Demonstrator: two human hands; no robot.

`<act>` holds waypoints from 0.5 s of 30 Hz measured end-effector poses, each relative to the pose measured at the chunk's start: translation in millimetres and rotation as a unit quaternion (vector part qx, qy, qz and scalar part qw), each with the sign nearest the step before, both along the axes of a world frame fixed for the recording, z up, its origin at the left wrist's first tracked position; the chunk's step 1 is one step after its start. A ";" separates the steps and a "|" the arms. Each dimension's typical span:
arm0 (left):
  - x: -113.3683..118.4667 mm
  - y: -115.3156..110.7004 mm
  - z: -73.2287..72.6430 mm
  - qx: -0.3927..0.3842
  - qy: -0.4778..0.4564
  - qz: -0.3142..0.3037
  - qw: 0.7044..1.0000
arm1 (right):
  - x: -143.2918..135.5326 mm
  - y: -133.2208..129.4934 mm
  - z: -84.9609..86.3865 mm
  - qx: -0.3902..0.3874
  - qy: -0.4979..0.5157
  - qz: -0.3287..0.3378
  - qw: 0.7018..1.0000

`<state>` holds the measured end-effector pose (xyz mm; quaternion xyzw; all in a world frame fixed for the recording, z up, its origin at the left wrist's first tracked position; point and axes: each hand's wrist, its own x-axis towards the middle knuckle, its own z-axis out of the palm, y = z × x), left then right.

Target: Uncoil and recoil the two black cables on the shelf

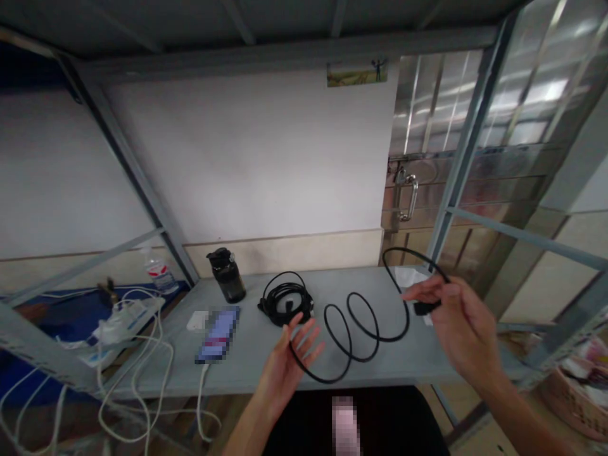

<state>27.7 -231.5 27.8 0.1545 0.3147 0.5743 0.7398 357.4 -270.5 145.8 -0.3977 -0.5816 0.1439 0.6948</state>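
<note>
**Black cable running in loose loops between two hands**

The black cable (pixel 364 360) spans from one hand to the other in open curves over the grey table (pixel 254 345); whether the loops touch its surface cannot be told. The right hand (pixel 463 323) has its fingers closed on the cable, with a black plug (pixel 425 308) showing below the fingers. The left hand (pixel 292 354) is turned palm inward, its fingers spread; the cable meets it by the thumb, but whether it is pinched there cannot be told. Just behind the left hand lies a coil of black cable (pixel 272 310). Farther left are a dark bottle (pixel 230 278), standing upright, and a phone (pixel 218 335) with a white cord (pixel 201 392) running from its near end.
</note>
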 end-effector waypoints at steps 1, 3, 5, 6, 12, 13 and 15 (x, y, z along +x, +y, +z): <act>12.9 -6.3 -9.6 -0.024 -0.007 -0.015 1.000 | -13.8 -6.3 0.6 -0.012 -0.038 0.018 0.999; 31.9 -17.2 -24.2 -0.059 -0.017 -0.040 0.997 | -36.0 -19.3 3.8 -0.029 -0.111 0.075 0.991; 41.0 -24.4 -31.8 -0.071 -0.027 -0.056 0.996 | -52.1 -29.1 4.9 -0.039 -0.198 0.143 0.969; 42.1 -26.5 -32.8 -0.068 -0.033 -0.062 0.995 | -58.5 -32.0 2.3 -0.044 -0.243 0.174 0.953; 22.9 -26.7 -13.6 -0.081 -0.039 -0.039 0.995 | -91.0 -29.4 -83.0 -0.049 -0.468 0.153 0.869; 19.2 -26.3 -9.6 -0.086 -0.041 -0.031 0.995 | -96.9 -28.7 -102.9 -0.062 -0.484 0.145 0.861; 13.0 -25.7 -2.5 -0.085 -0.039 -0.021 0.995 | -109.7 -28.3 -136.3 -0.080 -0.486 0.147 0.858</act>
